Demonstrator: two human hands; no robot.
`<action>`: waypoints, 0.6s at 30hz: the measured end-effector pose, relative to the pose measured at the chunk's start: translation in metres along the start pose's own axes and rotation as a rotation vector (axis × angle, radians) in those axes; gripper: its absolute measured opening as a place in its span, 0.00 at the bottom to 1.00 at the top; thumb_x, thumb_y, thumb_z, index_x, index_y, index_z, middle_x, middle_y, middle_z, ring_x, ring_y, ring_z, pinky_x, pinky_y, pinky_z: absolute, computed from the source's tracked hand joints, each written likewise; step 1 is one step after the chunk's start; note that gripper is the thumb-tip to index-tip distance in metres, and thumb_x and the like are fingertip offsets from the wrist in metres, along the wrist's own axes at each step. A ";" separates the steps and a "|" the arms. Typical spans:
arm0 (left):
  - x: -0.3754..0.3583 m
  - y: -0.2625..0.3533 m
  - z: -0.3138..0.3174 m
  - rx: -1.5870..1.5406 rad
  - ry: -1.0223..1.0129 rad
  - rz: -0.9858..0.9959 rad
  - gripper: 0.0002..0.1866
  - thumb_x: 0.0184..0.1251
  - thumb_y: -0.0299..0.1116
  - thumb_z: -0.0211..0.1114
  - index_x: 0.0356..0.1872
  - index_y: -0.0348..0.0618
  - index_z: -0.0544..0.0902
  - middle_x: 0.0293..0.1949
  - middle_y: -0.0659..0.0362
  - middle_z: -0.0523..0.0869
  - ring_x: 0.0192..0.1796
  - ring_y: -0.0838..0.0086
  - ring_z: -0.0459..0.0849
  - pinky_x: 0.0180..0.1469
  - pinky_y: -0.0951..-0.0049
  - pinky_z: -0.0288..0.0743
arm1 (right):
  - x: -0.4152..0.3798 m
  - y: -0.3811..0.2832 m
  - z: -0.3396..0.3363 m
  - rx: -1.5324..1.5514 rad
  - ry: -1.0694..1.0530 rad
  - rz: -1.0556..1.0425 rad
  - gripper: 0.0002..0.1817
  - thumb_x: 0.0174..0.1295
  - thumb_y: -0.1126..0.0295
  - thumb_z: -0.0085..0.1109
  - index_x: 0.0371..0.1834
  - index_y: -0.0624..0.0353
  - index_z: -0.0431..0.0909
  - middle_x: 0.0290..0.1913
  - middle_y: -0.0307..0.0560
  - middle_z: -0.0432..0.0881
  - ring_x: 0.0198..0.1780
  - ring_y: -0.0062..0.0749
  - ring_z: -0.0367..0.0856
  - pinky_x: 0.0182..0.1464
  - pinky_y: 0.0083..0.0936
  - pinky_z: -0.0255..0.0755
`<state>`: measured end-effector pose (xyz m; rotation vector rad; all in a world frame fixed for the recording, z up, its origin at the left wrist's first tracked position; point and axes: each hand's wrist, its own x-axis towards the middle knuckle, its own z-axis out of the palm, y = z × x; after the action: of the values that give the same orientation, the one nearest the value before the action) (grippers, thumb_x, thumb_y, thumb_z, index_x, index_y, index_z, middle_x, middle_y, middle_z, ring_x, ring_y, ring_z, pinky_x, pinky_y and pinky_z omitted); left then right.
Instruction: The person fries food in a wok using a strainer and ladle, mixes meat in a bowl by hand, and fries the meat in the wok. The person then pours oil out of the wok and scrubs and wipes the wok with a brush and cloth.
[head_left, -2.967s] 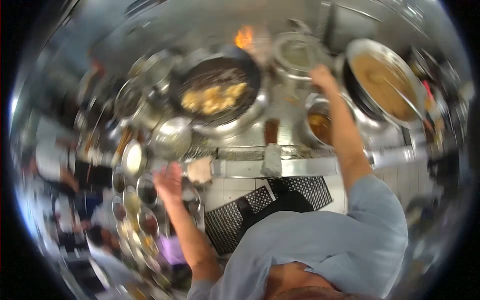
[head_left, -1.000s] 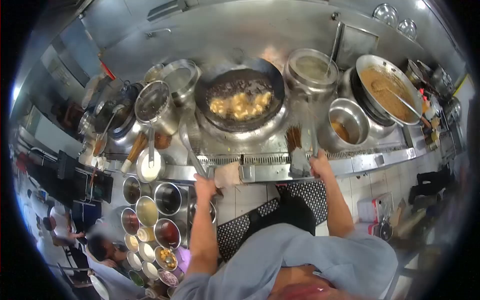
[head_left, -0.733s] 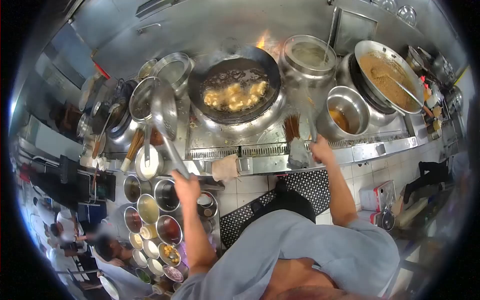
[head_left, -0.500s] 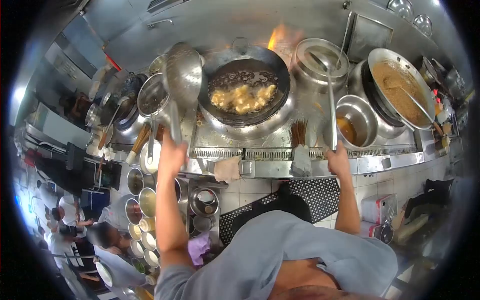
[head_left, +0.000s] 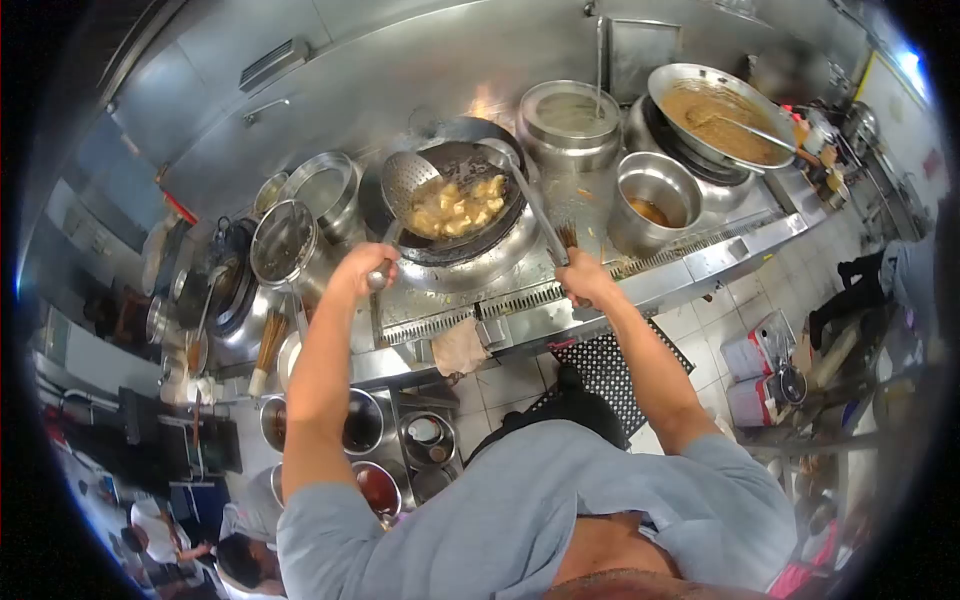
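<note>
In the left grip [head_left: 368, 268], curled around its handle, a perforated strainer [head_left: 408, 182] is being held at the wok's [head_left: 470, 246] left; in the right grip [head_left: 583, 277], likewise curled, a ladle [head_left: 536, 212] at its right. Golden food pieces [head_left: 460, 208] are being cooked inside the wok.

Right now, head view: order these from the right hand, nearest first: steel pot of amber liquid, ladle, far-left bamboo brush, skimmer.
From the right hand:
1. Ladle: held in it.
2. Steel pot of amber liquid: ahead, to the right.
3. Skimmer: left, over the wok.
4. Bamboo brush: far left.
</note>
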<state>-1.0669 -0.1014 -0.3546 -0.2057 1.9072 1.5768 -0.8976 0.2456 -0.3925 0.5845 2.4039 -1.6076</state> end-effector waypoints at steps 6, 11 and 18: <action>0.007 -0.011 0.044 -0.382 -0.193 0.035 0.05 0.59 0.24 0.59 0.26 0.40 0.72 0.19 0.57 0.75 0.20 0.72 0.76 0.19 0.73 0.73 | 0.001 0.008 0.065 0.474 -0.068 0.072 0.05 0.54 0.73 0.52 0.25 0.61 0.70 0.17 0.43 0.71 0.13 0.26 0.66 0.13 0.27 0.59; 0.023 -0.020 0.079 -0.702 -0.370 -0.038 0.08 0.57 0.22 0.60 0.24 0.40 0.69 0.19 0.57 0.74 0.21 0.72 0.76 0.21 0.74 0.74 | -0.033 -0.022 0.101 0.685 -0.020 0.073 0.06 0.55 0.74 0.53 0.22 0.61 0.70 0.16 0.42 0.70 0.14 0.27 0.67 0.15 0.28 0.62; 0.042 -0.040 0.096 -1.204 -0.598 -0.181 0.08 0.59 0.22 0.58 0.27 0.36 0.67 0.24 0.57 0.72 0.23 0.75 0.73 0.23 0.77 0.74 | -0.054 -0.013 0.069 0.079 0.002 -0.086 0.14 0.54 0.70 0.54 0.38 0.72 0.72 0.20 0.49 0.77 0.18 0.34 0.76 0.20 0.32 0.68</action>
<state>-1.0436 -0.0116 -0.4181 -0.3346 0.3336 2.1355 -0.8582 0.1663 -0.3884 0.5026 2.4066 -1.7438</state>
